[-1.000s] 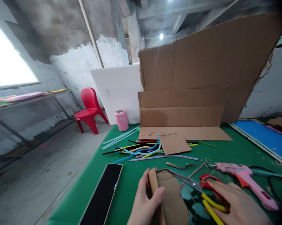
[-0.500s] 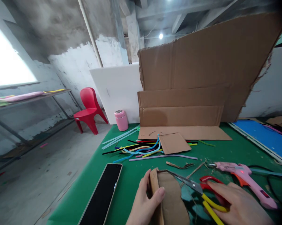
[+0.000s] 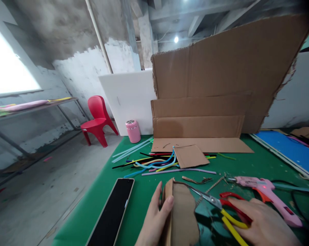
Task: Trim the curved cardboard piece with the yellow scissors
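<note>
Folded cardboard piece (image 3: 184,215), bottom centre. Left hand (image 3: 155,217): grip closed on the fold; right hand (image 3: 259,220): grip wrapped around scissors (image 3: 216,202), blades at top edge. Weak pinch could let cardboard twist, skewing a cut. Pink glue gun (image 3: 272,193) beside right knuckles: burn risk if hot.

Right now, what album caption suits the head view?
Left hand holds folded brown cardboard; right hand holds red-and-yellow-handled metal scissors.
</note>
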Action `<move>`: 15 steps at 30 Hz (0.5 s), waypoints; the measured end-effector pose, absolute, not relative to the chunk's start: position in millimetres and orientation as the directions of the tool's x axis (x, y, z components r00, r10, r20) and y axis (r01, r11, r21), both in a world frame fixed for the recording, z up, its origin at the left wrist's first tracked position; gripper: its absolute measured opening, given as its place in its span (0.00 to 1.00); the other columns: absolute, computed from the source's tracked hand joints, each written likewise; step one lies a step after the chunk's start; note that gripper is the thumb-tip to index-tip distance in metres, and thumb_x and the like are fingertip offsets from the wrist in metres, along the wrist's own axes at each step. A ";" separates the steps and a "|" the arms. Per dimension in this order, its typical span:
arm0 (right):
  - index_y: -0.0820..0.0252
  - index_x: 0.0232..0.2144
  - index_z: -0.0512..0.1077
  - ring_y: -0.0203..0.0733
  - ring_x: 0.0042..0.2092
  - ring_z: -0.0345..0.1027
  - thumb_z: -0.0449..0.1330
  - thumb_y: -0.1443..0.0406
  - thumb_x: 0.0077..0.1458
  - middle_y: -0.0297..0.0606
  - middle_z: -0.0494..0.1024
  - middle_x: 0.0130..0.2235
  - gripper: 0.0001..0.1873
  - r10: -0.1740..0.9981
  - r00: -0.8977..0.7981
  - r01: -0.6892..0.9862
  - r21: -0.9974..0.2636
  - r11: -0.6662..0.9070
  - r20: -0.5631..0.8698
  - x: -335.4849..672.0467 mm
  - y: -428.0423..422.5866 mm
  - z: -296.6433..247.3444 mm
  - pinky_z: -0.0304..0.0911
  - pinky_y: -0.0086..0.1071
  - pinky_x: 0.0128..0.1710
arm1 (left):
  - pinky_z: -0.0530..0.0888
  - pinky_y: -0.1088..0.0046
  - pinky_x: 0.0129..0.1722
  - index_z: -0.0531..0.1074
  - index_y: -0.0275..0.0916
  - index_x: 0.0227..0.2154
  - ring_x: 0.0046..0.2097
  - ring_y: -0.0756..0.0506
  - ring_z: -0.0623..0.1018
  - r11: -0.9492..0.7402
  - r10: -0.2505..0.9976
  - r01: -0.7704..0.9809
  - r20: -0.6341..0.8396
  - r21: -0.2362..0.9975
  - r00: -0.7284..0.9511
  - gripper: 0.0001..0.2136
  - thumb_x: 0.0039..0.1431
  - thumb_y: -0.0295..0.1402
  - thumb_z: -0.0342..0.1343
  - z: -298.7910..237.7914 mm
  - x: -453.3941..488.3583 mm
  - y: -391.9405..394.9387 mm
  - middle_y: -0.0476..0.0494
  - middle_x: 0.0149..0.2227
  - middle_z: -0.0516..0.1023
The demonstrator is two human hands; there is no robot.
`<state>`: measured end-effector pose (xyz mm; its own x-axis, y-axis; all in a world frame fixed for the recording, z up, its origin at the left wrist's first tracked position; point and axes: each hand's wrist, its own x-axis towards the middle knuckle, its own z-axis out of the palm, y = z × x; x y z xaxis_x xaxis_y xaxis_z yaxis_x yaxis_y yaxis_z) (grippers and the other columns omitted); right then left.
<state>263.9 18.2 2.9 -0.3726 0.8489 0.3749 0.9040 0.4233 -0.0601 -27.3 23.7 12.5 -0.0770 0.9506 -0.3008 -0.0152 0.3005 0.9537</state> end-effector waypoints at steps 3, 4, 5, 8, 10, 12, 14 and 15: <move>0.47 0.37 0.79 0.40 0.28 0.75 0.65 0.56 0.42 0.28 0.81 0.32 0.15 0.884 -0.298 0.931 -0.095 0.353 0.361 265.6 17.5 -1.5 0.70 0.26 0.24 | 0.68 0.58 0.55 0.52 0.30 0.64 0.58 0.29 0.68 0.240 0.969 -0.006 -0.240 0.971 -0.063 0.57 0.37 0.68 0.52 16.3 -28.3 18.3 0.25 0.58 0.67; 0.46 0.37 0.79 0.40 0.29 0.76 0.64 0.56 0.44 0.28 0.81 0.34 0.14 0.895 -0.284 0.934 -0.111 0.339 0.343 265.8 17.4 -1.9 0.70 0.26 0.25 | 0.65 0.57 0.57 0.53 0.30 0.63 0.60 0.28 0.66 0.185 0.981 0.009 -0.185 0.983 -0.054 0.57 0.35 0.68 0.53 17.7 -28.6 15.8 0.26 0.60 0.66; 0.46 0.37 0.79 0.40 0.30 0.76 0.64 0.56 0.45 0.27 0.81 0.34 0.14 0.907 -0.272 0.936 -0.129 0.327 0.321 266.0 17.5 -1.9 0.71 0.27 0.26 | 0.62 0.58 0.60 0.55 0.31 0.62 0.63 0.28 0.62 0.124 0.991 0.025 -0.122 0.992 -0.046 0.58 0.33 0.68 0.55 19.4 -28.8 13.3 0.27 0.62 0.63; 0.46 0.38 0.79 0.41 0.31 0.76 0.62 0.56 0.48 0.28 0.81 0.35 0.14 0.931 -0.262 0.934 -0.178 0.311 0.252 266.6 18.4 -1.1 0.71 0.27 0.26 | 0.56 0.61 0.64 0.60 0.35 0.61 0.66 0.30 0.56 -0.035 0.999 0.117 0.037 0.992 -0.013 0.55 0.28 0.61 0.64 26.2 -28.8 7.5 0.33 0.65 0.58; 0.45 0.39 0.78 0.41 0.31 0.76 0.62 0.55 0.49 0.28 0.81 0.35 0.14 0.941 -0.267 0.928 -0.209 0.309 0.207 267.3 18.9 -0.9 0.71 0.27 0.26 | 0.56 0.59 0.64 0.65 0.40 0.58 0.66 0.29 0.56 -0.106 0.994 0.220 0.104 0.970 0.023 0.48 0.31 0.54 0.68 29.8 -27.0 5.5 0.37 0.65 0.59; 0.44 0.40 0.78 0.41 0.32 0.76 0.60 0.54 0.51 0.27 0.81 0.35 0.14 0.952 -0.249 0.929 -0.233 0.286 0.176 267.9 18.8 -2.1 0.71 0.29 0.28 | 0.61 0.56 0.62 0.68 0.45 0.56 0.64 0.32 0.61 -0.114 0.987 0.266 0.140 0.957 -0.080 0.31 0.50 0.51 0.59 28.9 -23.3 4.3 0.40 0.63 0.64; 0.43 0.40 0.78 0.42 0.33 0.76 0.59 0.53 0.52 0.26 0.81 0.36 0.14 0.961 -0.220 0.936 -0.241 0.256 0.170 268.6 18.0 -5.3 0.72 0.30 0.29 | 0.62 0.52 0.61 0.66 0.46 0.56 0.63 0.32 0.63 -0.219 0.956 0.383 0.275 0.898 -0.098 0.27 0.53 0.45 0.58 22.7 -19.5 3.3 0.39 0.62 0.65; 0.43 0.40 0.78 0.42 0.34 0.76 0.59 0.52 0.52 0.27 0.81 0.37 0.15 0.962 -0.210 0.940 -0.236 0.247 0.173 269.2 17.5 -7.7 0.72 0.30 0.30 | 0.62 0.50 0.60 0.64 0.45 0.58 0.62 0.31 0.64 -0.309 0.918 0.472 0.388 0.825 -0.078 0.31 0.50 0.42 0.62 18.2 -18.4 2.9 0.37 0.62 0.66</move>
